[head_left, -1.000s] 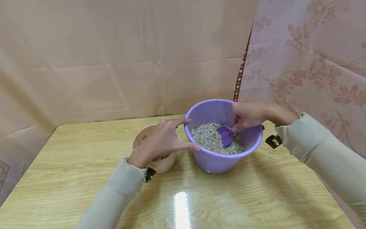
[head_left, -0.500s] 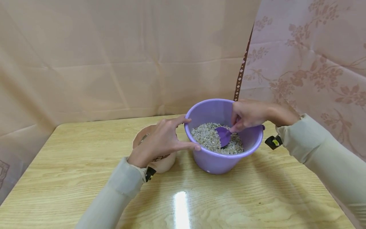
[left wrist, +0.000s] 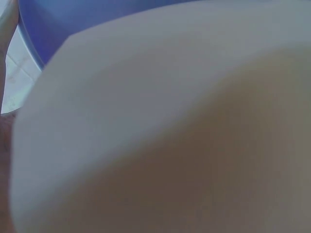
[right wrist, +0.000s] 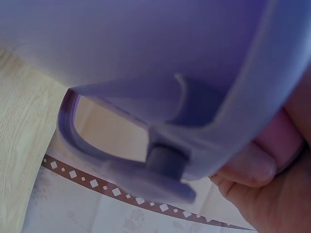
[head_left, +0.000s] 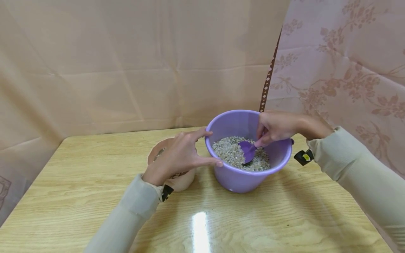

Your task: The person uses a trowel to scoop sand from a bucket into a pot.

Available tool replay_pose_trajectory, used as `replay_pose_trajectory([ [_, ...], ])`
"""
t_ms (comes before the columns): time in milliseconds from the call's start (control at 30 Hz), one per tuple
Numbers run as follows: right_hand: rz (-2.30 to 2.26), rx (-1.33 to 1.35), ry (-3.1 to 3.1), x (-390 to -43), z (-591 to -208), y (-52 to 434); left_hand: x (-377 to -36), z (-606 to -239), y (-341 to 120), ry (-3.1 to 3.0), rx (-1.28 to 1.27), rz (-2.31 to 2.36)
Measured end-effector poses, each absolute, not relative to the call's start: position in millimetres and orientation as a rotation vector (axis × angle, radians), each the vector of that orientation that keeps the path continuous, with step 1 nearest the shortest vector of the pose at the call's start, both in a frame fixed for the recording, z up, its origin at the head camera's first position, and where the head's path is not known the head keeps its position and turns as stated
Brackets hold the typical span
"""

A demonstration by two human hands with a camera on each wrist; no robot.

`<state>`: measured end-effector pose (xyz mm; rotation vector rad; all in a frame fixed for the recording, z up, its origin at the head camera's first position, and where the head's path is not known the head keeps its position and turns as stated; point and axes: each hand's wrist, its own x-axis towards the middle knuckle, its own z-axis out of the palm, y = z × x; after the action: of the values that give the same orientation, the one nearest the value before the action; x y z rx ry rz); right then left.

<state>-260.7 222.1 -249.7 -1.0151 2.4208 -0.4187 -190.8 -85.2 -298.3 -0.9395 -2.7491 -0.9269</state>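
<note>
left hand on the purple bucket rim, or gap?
Touching. Head view: the left hand has thumb and index fingertip against the purple bucket rim's left side; fingers straight.

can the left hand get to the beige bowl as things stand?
Probably yes. The left hand hovers right over the beige bowl, fingers spread, fingertips touching the purple bucket rim. Nothing lies between hand and bowl.

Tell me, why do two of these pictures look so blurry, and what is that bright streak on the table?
Head view: sharp; the streak is lamp glare on the glossy table, in front of the purple bucket. Left wrist view: badly out of focus, filled by a pale surface too close to identify. Right wrist view: bucket wall and handle soft from closeness.
</note>
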Motion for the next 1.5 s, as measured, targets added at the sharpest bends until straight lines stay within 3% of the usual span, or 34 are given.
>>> replay_pose_trajectory([
  [1500, -0.691, -1.054, 2.257, -265.3, -261.2, 226.6, -188.7, -300.4, -85.9, -2.757, -0.919, -0.916],
])
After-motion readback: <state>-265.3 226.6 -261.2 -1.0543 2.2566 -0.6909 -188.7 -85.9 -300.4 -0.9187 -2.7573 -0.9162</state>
